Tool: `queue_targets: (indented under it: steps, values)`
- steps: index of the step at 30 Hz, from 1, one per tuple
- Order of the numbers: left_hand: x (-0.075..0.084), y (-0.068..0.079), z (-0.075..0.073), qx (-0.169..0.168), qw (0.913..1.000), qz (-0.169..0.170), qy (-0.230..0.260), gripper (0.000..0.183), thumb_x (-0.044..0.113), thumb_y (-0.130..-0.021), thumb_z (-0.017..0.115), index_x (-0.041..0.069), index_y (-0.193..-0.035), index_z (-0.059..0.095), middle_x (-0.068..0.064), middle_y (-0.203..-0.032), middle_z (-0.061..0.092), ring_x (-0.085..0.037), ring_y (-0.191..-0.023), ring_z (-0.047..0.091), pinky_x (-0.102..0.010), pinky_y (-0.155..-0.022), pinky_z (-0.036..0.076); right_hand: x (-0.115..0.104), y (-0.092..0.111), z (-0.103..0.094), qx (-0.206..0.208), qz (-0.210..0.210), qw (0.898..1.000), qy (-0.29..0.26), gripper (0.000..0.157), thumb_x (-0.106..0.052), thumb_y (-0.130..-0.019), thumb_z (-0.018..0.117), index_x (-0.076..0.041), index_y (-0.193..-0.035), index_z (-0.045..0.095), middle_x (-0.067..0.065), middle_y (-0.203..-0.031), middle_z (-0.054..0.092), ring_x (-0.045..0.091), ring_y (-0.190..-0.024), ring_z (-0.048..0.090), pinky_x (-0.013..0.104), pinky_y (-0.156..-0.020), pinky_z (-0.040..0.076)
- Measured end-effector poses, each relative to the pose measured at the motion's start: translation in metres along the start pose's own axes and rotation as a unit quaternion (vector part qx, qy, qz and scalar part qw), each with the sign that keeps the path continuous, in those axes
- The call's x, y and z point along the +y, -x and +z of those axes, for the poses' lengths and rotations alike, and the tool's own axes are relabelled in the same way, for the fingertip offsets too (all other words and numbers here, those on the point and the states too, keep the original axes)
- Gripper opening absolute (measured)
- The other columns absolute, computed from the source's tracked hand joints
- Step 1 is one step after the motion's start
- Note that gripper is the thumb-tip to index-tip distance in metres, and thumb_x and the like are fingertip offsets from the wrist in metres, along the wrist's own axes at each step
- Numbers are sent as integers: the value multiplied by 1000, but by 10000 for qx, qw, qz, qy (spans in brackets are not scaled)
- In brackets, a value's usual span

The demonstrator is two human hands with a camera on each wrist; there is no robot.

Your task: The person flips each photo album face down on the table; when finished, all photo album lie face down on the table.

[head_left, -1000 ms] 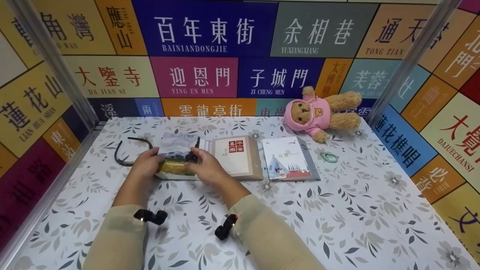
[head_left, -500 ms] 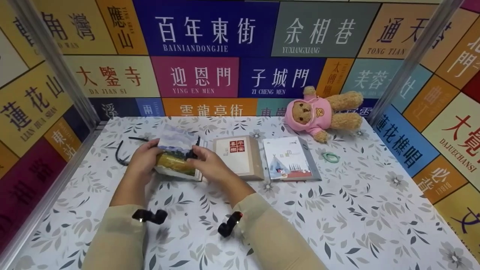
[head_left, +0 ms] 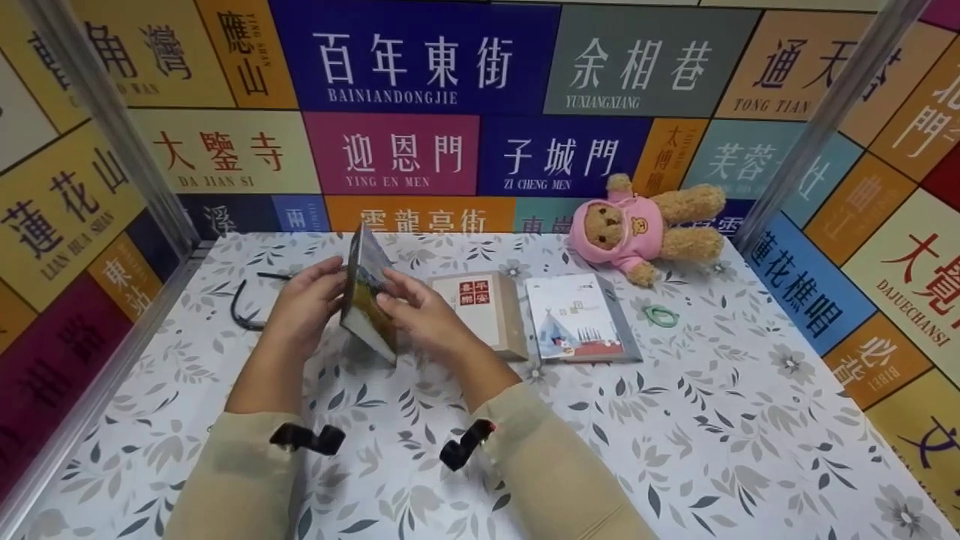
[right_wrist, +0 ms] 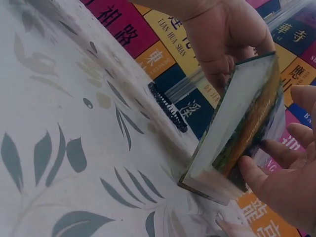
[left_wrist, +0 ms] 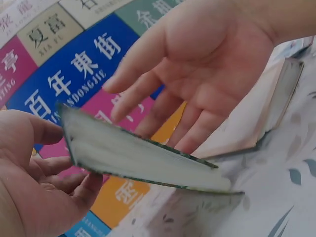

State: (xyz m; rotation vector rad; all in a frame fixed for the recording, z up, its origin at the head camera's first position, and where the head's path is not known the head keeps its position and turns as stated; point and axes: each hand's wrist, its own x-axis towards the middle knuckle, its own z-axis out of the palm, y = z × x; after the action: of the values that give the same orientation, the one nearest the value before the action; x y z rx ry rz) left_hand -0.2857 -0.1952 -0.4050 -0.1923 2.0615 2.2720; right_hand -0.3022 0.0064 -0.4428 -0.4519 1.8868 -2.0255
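A thick hardcover book (head_left: 369, 296) with a painted landscape cover is tilted up on edge, its pale page block (left_wrist: 143, 150) facing the left wrist camera. My left hand (head_left: 311, 300) grips it along the left side, thumb and fingers on opposite covers. With fingers loosely extended, my right hand (head_left: 420, 304) is at the cover's other face; in the right wrist view its fingertips (right_wrist: 245, 165) are right at the cover. Seen from the left wrist, the right palm (left_wrist: 207, 74) faces the book and is not wrapped round it.
To the right lie a tan book (head_left: 511, 315) with red characters and a white book (head_left: 574, 319) with a tent picture. Beyond them are a green ring-shaped band (head_left: 661, 316) and a teddy bear (head_left: 637, 229) in pink. A black headband (head_left: 238, 311) lies left, partly hidden by the left hand.
The landscape book has been lifted and turned from lying nearly flat to standing steeply on edge. Both hands have risen with it, and the left hand has shifted right.
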Motion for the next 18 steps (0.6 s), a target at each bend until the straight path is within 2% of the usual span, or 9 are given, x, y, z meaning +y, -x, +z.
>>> queue_targets:
  steps: [3,8,13,18]
  values:
    - [1,2,7,-168,9993,175,-293,63,19,-111,55,5,-168,33,-12,-175,35,-24,-160,40,-40,-133,33,-6,2,1,-40,-174,9998,-73,54,-30,-109,63,-31,-161,49,4,-161,54,23,-142,60,44,-115,55]
    - [-2,2,13,-384,9978,154,-517,68,24,-109,60,9,-169,32,-7,-178,30,-20,-160,38,-39,-134,31,-8,3,1,-6,-236,9997,-25,55,-32,-109,63,-37,-162,47,5,-161,51,24,-141,60,47,-113,56]
    - [-7,-1,10,-372,9982,172,-446,65,20,-109,58,7,-168,33,-9,-176,33,-23,-156,43,-38,-129,37,-5,1,0,-4,-195,9997,-117,59,-24,-107,64,-32,-163,47,14,-160,49,28,-138,62,54,-114,55]
    - [-13,-4,6,-427,9990,-70,-127,62,19,-111,52,8,-168,33,-11,-174,36,-22,-155,44,-27,-118,45,-1,-2,-2,116,-257,9996,69,61,-21,-105,65,-27,-163,48,12,-165,46,28,-138,63,52,-112,57]
